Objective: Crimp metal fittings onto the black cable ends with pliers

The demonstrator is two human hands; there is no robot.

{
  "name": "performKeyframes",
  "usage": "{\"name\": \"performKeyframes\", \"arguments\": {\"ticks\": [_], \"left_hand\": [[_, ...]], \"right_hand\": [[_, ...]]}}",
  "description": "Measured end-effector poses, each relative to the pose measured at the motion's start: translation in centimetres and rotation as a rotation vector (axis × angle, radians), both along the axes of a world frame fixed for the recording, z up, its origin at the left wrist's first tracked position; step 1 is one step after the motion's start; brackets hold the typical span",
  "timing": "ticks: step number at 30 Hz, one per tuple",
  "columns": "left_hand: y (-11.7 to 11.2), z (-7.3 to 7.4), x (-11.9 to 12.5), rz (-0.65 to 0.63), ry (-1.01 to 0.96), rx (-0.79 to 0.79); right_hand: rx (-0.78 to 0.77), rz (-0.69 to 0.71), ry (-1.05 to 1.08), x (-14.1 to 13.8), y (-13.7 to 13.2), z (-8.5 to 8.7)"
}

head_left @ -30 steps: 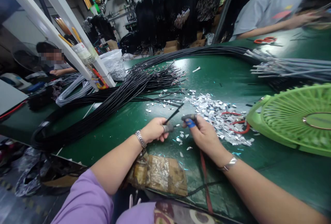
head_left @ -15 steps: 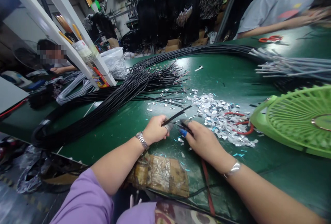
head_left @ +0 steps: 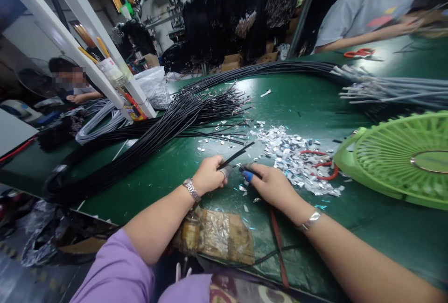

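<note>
My left hand [head_left: 210,174] is closed around a black cable [head_left: 235,156]; two dark lengths stick out past the thumb, up to the right. Close beside it, my right hand [head_left: 268,181] is closed with the fingertips pinched together, a blue cover on one finger. A thin dark piece shows in that pinch, but its kind cannot be made out. Grey covers wrap some fingertips of both hands. Just beyond the hands lies a heap of silvery foil scraps [head_left: 280,142], with red tool handles [head_left: 327,171] lying among them.
A large bundle of black cables [head_left: 150,146] curves across the green table [head_left: 140,191]. Grey cables [head_left: 392,89] lie at the back right, near red-handled scissors [head_left: 360,52]. A green fan [head_left: 385,163] stands at right. Taped cardboard [head_left: 227,237] sits at the front edge. Two people work beyond.
My right hand has shifted slightly left, nearer the left hand, and its fingertips have drawn together. The left hand keeps its hold on the cable. The whole view has moved a little.
</note>
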State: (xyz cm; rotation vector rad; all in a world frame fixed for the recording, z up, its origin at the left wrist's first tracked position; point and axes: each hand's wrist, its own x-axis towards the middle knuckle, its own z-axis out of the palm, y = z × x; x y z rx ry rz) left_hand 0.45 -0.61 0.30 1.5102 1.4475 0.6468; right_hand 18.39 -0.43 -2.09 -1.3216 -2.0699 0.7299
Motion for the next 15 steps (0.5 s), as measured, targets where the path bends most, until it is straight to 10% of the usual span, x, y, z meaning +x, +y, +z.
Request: {"name": "performKeyframes", "arguments": {"ticks": [15], "left_hand": [[-0.1,0.0,0.1,-0.039,-0.172,-0.066]], "right_hand": [[-0.669,-0.160,0.871,-1.2,-0.7,0.3]]}}
